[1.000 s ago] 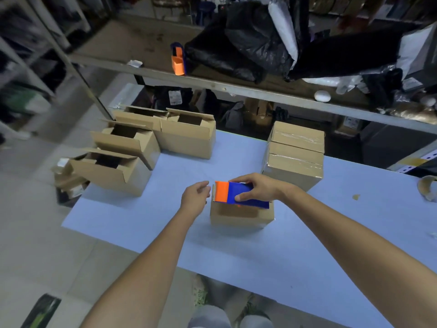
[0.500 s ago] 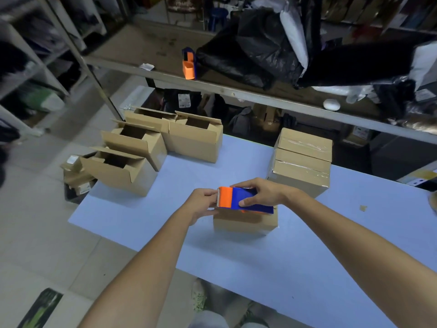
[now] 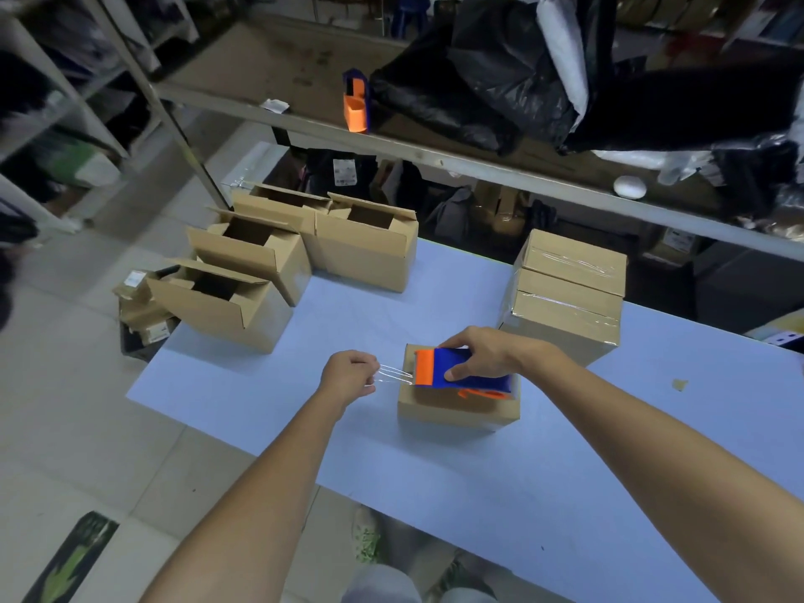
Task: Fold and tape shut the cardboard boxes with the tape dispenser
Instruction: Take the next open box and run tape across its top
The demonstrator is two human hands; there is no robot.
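Step in hand: starting the seal on the small closed brown cardboard box (image 3: 457,411), which sits by the near edge of the pale blue table (image 3: 478,493), left of middle. Right hand (image 3: 483,356) grips the blue-and-orange plastic tape dispenser (image 3: 461,374) on the box top. Left hand (image 3: 348,376) pinches the clear tape strip (image 3: 393,376), stretched past the box's left edge. Next, probably: stick the end down the left side, then run the dispenser right along the seam. Flaps look flat.

Near side of the table (image 3: 478,493) is giving a wide bare run in front of the small box (image 3: 457,411), a bare lane is running between the open boxes (image 3: 261,272) at far left and the taped stack (image 3: 565,306) at right, and the shelf rail (image 3: 435,158) is capping headroom at the back.
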